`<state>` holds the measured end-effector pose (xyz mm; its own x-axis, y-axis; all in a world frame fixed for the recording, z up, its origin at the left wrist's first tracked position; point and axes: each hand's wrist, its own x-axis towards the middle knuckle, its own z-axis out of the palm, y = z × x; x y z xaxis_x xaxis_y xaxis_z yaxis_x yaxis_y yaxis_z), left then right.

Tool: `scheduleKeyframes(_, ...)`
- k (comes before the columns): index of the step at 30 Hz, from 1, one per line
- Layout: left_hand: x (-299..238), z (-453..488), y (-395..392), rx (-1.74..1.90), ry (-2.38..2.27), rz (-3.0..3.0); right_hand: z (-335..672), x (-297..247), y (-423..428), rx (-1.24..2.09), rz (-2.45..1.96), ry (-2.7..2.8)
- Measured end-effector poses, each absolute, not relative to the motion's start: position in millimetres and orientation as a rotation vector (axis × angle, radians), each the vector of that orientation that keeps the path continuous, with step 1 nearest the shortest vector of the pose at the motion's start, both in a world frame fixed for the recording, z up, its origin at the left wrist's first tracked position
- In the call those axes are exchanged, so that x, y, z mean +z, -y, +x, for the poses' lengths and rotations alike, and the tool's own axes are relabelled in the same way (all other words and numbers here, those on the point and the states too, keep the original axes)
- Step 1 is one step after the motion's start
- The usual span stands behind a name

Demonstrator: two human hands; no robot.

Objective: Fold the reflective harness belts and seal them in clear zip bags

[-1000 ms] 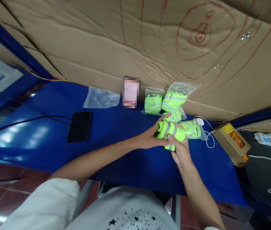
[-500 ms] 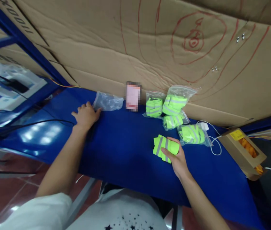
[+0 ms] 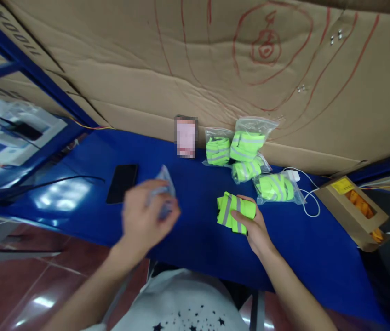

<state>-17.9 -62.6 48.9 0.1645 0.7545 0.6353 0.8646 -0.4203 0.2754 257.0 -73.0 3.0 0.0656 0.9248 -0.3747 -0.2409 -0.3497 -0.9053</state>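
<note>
My right hand is closed around a folded neon-yellow reflective strap with grey stripes, held above the blue table. My left hand, a little blurred, grips a clear plastic bag; part of the bag is hidden by the fingers. Beyond my right hand lie several clear bags with the same neon material inside, among them a small bag, a taller bag and a bag at the right.
A black phone lies left of my left hand. A pixelated card or packet stands by the cardboard wall. At the right are a white cable and a cardboard box with orange contents. A black cable crosses the left side.
My left hand has picked up the clear bag from the back of the table and brought it nearer, uncovering the phone. The right hand still holds the strap, almost in place.
</note>
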Motion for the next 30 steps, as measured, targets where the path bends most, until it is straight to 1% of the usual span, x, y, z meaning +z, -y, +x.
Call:
scheduleKeyframes(2,33.8,12.1,75.0,-0.873,1.52,-2.635,256.3,0.3,71.9,1.461,-1.352,0.745)
scheduleKeyframes(4,23.4,29.2,81.5,-0.685,1.296,-2.989,256.6,-2.0,69.7,1.421,-1.351,0.705)
scheduleKeyframes(6,20.0,31.5,85.8,-0.593,1.116,-3.173,258.4,-2.6,67.3,1.398,-1.351,0.649)
scheduleKeyframes(7,19.5,28.1,87.6,-0.583,1.129,-3.172,259.8,-2.1,66.5,1.399,-1.35,0.626)
scheduleKeyframes(11,7.6,3.5,91.6,-0.519,1.696,-2.778,264.6,3.5,68.2,1.481,-1.284,0.644)
scheduleKeyframes(14,-11.5,-6.5,89.8,-0.459,1.849,-2.737,263.6,9.5,74.4,1.566,-1.214,0.744)
scheduleKeyframes(16,-18.1,-6.9,85.8,-0.555,1.84,-2.868,259.6,13.3,79.9,1.658,-1.172,0.835)
scheduleKeyframes(17,-17.9,-6.5,83.2,-0.694,1.852,-2.913,256.7,14.6,82.8,1.742,-1.128,0.889)
scheduleKeyframes(19,-11.7,-7.0,78.0,-1.135,1.916,-2.875,249.6,15.0,88.5,1.976,-0.989,1.018)
scheduleKeyframes(21,-1.6,-12.1,75.0,-1.521,2.02,-2.672,242.0,11.4,93.1,2.165,-0.88,1.143)
scheduleKeyframes(22,3.2,-16.6,75.1,-1.591,2.064,-2.587,238.5,8.2,94.7,2.205,-0.883,1.186)
scheduleKeyframes(23,6.9,-22.1,76.3,-1.576,2.093,-2.549,235.6,4.7,95.7,2.213,-0.924,1.207)
scheduleKeyframes(25,9.8,-33.8,81.0,-1.354,2.084,-2.602,231.9,-2.0,95.9,2.181,-1.033,1.168)
scheduleKeyframes(28,2.7,-46.1,87.9,-0.834,1.957,-2.793,231.6,-6.0,93.1,2.119,-1.113,1.065)
scheduleKeyframes(30,-5.6,-48.7,88.4,-0.556,1.895,-2.864,233.7,-4.5,90.8,2.073,-1.16,1.04)
